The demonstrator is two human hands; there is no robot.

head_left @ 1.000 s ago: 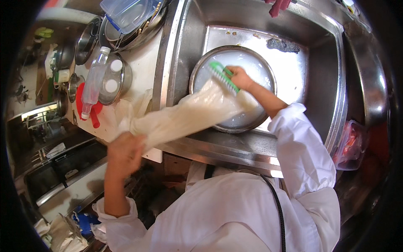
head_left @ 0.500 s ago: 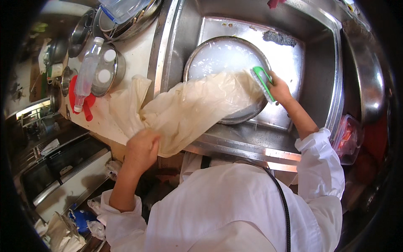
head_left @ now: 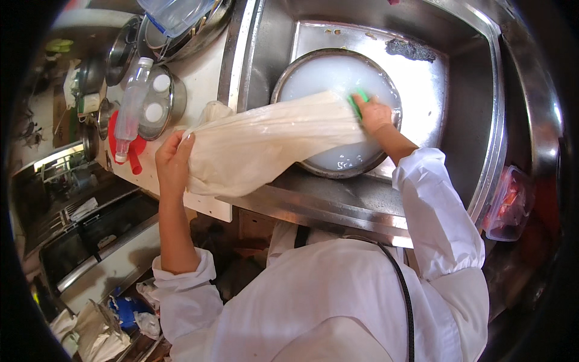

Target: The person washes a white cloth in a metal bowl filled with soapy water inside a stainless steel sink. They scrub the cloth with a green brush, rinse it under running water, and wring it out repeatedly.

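A wet cream cloth (head_left: 253, 145) stretches from the counter side across the sink's near left edge and over a round metal basin (head_left: 395, 99). Its left end is bunched in the closed fingers of my left hand (head_left: 174, 160). Cloudy whitish water (head_left: 313, 75) fills the basin. Over the basin's right half, my right hand (head_left: 377, 114) grips a green scrubbing brush (head_left: 357, 101). The brush lies against the cloth's far right end, and my fingers cover much of it, bristles included.
The basin stands in a deep steel sink (head_left: 470, 102) with a dark scouring pad (head_left: 410, 50) at its back. Left on the white counter (head_left: 202, 78) are a plastic bottle (head_left: 131, 108), a red item (head_left: 136, 148) and metal pans (head_left: 175, 108). A clear plastic box (head_left: 509, 205) sits right of the sink.
My left hand has moved up and left, drawing the cloth straighter. My right hand has shifted left and slightly up with the brush, now more over the basin.
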